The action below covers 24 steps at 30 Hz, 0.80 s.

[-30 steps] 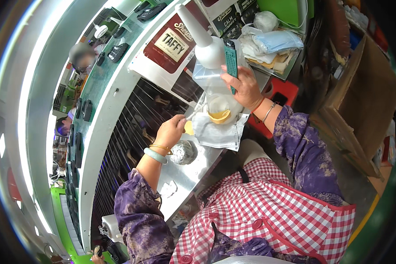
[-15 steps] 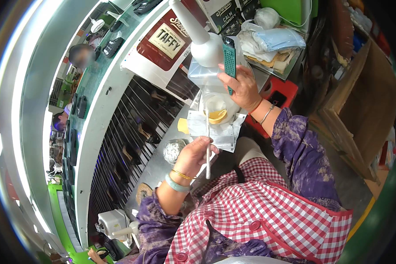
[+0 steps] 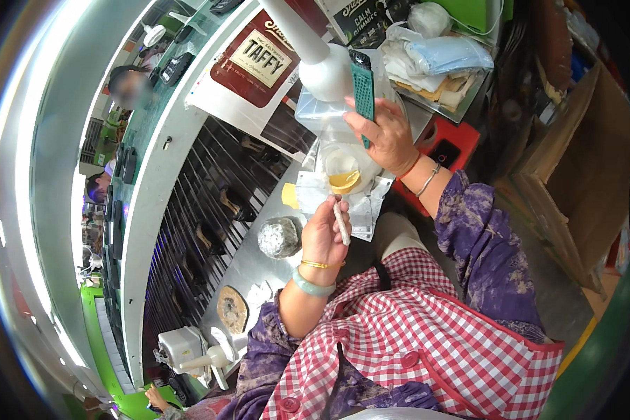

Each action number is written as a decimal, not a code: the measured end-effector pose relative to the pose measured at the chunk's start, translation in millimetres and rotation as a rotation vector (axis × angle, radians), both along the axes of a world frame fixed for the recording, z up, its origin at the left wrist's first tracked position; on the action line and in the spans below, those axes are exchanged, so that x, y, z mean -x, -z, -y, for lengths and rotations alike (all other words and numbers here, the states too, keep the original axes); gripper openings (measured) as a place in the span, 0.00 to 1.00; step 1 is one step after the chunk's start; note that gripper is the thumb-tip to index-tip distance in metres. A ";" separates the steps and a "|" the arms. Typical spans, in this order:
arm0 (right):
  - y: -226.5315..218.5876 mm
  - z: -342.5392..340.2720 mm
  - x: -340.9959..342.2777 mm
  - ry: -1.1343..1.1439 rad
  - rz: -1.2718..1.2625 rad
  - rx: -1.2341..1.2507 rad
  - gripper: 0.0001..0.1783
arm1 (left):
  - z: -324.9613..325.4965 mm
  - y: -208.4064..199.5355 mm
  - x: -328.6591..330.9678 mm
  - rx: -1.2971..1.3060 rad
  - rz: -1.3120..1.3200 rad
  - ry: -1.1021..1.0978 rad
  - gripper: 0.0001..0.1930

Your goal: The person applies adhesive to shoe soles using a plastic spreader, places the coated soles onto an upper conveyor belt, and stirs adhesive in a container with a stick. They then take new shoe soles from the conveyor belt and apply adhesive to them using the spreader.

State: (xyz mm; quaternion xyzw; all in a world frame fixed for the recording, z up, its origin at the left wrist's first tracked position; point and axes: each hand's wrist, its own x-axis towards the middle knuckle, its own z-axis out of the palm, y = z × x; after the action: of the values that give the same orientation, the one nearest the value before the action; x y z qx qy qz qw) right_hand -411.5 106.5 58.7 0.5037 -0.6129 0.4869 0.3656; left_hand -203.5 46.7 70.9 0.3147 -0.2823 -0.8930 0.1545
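Note:
My right hand (image 3: pixel 386 134) grips a narrow teal piece with a textured face and a black far end, apparently a shoe sole (image 3: pixel 363 94), held upright beside a white long-necked bottle (image 3: pixel 325 73). In my left hand (image 3: pixel 322 234) a slim whitish stick (image 3: pixel 341 225) is pinched between thumb and fingers, its near end pointing toward me. Whether it has bristles I cannot make out. Just beyond the left fingers stands a clear plastic-lined cup (image 3: pixel 341 159) with a yellow piece (image 3: pixel 345 182) at its near rim. White sheets (image 3: pixel 316 189) lie under the cup.
A foil-wrapped round container (image 3: pixel 278 238) sits left of my left hand. Dark shoes hang on a black rod rack (image 3: pixel 203 210), beside a conveyor (image 3: pixel 134 168) carrying black soles. A red bin (image 3: pixel 462 147) and a cardboard box (image 3: pixel 560 189) stand at right. Rags and a blue mask (image 3: pixel 449 53) lie behind.
My left hand has turned and drawn the stick away from the cup; its tip now points at me. My right hand still holds the teal sole, almost unmoved.

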 end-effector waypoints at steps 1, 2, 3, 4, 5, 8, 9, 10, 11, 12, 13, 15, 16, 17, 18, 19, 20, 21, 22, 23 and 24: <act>-0.4 -1.2 0.8 0.004 -0.006 -0.004 0.22 | 0.3 1.2 3.5 0.002 -0.001 -0.020 0.09; -1.5 -2.3 1.0 0.005 -0.006 -0.004 0.22 | 0.7 0.4 6.4 0.002 -0.001 -0.019 0.09; -1.6 -3.6 1.3 0.006 -0.004 -0.014 0.21 | 0.9 -0.2 9.6 0.002 0.017 -0.061 0.09; -1.5 -4.6 1.6 0.007 -0.002 -0.024 0.21 | 1.1 -0.4 11.1 0.002 0.035 -0.102 0.09; -1.0 -5.0 2.9 0.009 -0.001 -0.024 0.21 | 2.8 1.8 10.9 0.002 0.036 -0.100 0.09; -1.6 -3.5 4.6 0.011 -0.023 -0.039 0.21 | 8.3 7.1 7.5 0.018 -0.005 -0.128 0.08; -3.0 -4.4 4.2 0.005 -0.024 -0.046 0.21 | 6.6 8.2 7.9 0.076 0.028 -0.139 0.08; -3.5 -5.1 3.8 0.001 -0.025 -0.052 0.21 | 4.6 9.5 8.7 0.134 0.061 -0.149 0.08; -1.9 -4.6 4.4 0.002 -0.025 -0.052 0.21 | 2.8 10.5 10.3 0.167 0.076 -0.162 0.09; -0.1 -3.9 6.2 -0.019 -0.014 -0.059 0.22 | 0.4 12.3 10.4 0.167 0.076 -0.161 0.09; 0.9 -3.7 7.3 -0.040 -0.002 -0.067 0.24 | -2.1 14.7 9.6 0.254 0.085 -0.159 0.08; 0.6 -3.1 6.3 -0.042 -0.002 -0.076 0.24 | -2.5 21.1 10.1 0.385 0.133 -0.162 0.08; 0.1 -2.3 5.5 -0.047 -0.002 -0.085 0.24 | -2.2 23.3 9.8 0.386 0.132 -0.162 0.08; -0.1 -1.6 5.1 -0.047 -0.003 -0.083 0.24 | -2.6 23.9 9.3 0.419 0.150 -0.175 0.08; -0.2 -2.6 5.6 -0.043 -0.004 -0.083 0.24 | -3.6 25.0 9.9 0.451 0.168 -0.183 0.07; -0.4 -3.5 6.0 -0.039 -0.006 -0.082 0.24 | -4.3 27.2 10.4 0.451 0.166 -0.179 0.07; -0.9 -4.4 6.1 -0.035 -0.006 -0.082 0.24 | -4.6 30.0 10.6 0.511 0.202 -0.176 0.07; -1.2 -4.7 5.7 -0.042 -0.002 -0.079 0.23 | -4.4 32.2 10.4 0.571 0.239 -0.175 0.06; -1.5 -4.9 5.6 -0.049 0.002 -0.076 0.23 | -3.5 33.4 10.2 0.572 0.238 -0.173 0.06; -1.9 -4.8 5.8 -0.048 0.002 -0.075 0.23 | -2.4 34.1 9.9 0.626 0.267 -0.173 0.06; -1.7 -4.4 5.8 -0.052 0.005 -0.074 0.23 | -1.2 34.5 9.0 0.679 0.298 -0.172 0.06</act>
State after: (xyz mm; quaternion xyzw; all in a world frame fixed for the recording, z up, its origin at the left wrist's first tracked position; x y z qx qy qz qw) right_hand -417.3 110.8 60.4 0.5315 -0.6180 0.4746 0.3322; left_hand -212.5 47.9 36.4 0.3945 -0.5541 -0.6767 0.2818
